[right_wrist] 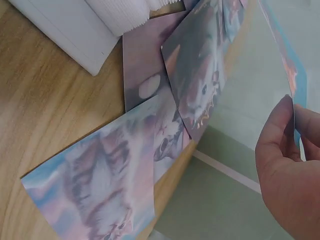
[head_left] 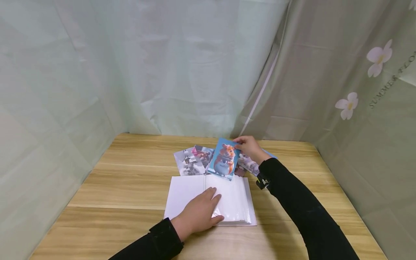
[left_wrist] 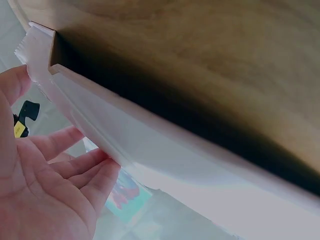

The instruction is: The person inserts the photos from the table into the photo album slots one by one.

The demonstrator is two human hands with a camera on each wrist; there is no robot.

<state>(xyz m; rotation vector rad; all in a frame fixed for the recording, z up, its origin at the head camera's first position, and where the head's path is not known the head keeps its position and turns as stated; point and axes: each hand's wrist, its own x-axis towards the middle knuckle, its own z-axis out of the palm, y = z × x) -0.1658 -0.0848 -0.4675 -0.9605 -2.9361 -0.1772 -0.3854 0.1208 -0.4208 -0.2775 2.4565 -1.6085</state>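
The right hand [head_left: 251, 147] pinches a blue card [head_left: 223, 161] by its upper right edge, thumb on one side and fingers on the other; the card, printed with an orange furry animal, extends to that hand's left, raised above the surface [head_left: 130, 191]. Below and left of the right hand, the left hand [head_left: 199, 212] rests with fingers spread on an open album [head_left: 183, 189]. Beyond the left hand lie grey picture cards [head_left: 189, 164], and more overlapping cards [right_wrist: 105, 175] lie beneath the right hand.
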